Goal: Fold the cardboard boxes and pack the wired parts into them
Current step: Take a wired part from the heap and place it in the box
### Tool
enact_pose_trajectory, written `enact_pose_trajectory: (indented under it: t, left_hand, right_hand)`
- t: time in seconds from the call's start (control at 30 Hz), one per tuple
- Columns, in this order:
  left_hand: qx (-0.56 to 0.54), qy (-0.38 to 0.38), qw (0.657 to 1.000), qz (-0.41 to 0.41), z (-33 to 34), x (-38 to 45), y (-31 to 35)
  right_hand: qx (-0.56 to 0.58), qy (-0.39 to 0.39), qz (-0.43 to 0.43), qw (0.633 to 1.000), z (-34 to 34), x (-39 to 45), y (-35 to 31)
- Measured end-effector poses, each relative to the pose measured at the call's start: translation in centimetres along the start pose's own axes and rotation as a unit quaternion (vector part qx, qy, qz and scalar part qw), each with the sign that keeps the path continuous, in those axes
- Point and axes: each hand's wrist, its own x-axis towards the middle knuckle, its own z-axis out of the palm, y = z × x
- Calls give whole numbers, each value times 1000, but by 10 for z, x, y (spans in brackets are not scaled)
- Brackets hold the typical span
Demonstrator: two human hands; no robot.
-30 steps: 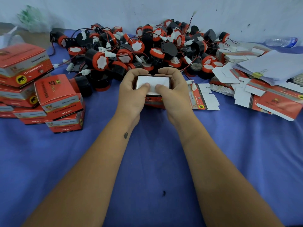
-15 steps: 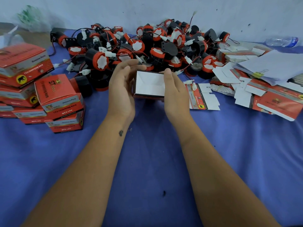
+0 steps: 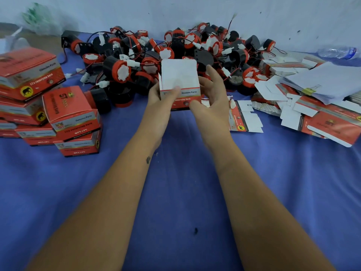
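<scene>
A blue cloth (image 3: 179, 192) covers the work surface from the near edge to the back. Behind it stands a pale, bluish-white wall (image 3: 175, 12) flecked with small dark marks. The light is soft and even, without hard shadows.

A single wide-angle head-worn camera looks forward and down along both forearms onto the blue cloth-covered surface (image 3: 293, 192), with straight lines bowing toward the picture's edges. The near edge of the surface lies below the picture, the forearms fill the lower half at close range, and the left hand (image 3: 159, 102) and right hand (image 3: 213, 98) sit just above centre. The view faces the far edge, where the pile of wired parts (image 3: 175, 55) lies against the pale wall (image 3: 195, 10); no second view is available for overlap.
</scene>
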Motion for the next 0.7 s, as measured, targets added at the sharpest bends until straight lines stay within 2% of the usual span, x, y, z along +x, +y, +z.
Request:
enact_pose_trajectory:
  t: [0.1,0.17,0.3,0.43,0.5,0.6,0.7]
  left_hand:
    - [-24,28,999,5,-4,5,0]
    - [-40,20,999,6,-7,7,-1]
    - [50,67,996,21,-11,10,-7]
    - [105,169,979,39,-22,16,-11]
    - [135,185,973,25,-25,19,-12]
    - [179,147,973,13,-24,22,-14]
    - [186,149,971,9,-24,24,-14]
  right_hand:
    - [-42,-20,-30,998,1,1,4]
    - [-92,-33,-45,994,2,1,7]
    - [-171,-68,-64,981,5,-1,13]
    - [-253,-120,-8,960,8,2,24]
    - [-291,-129,4,948,11,4,29]
    - [-310,-70,3,948,11,16,30]
    - [-331,8,1,943,6,36,29]
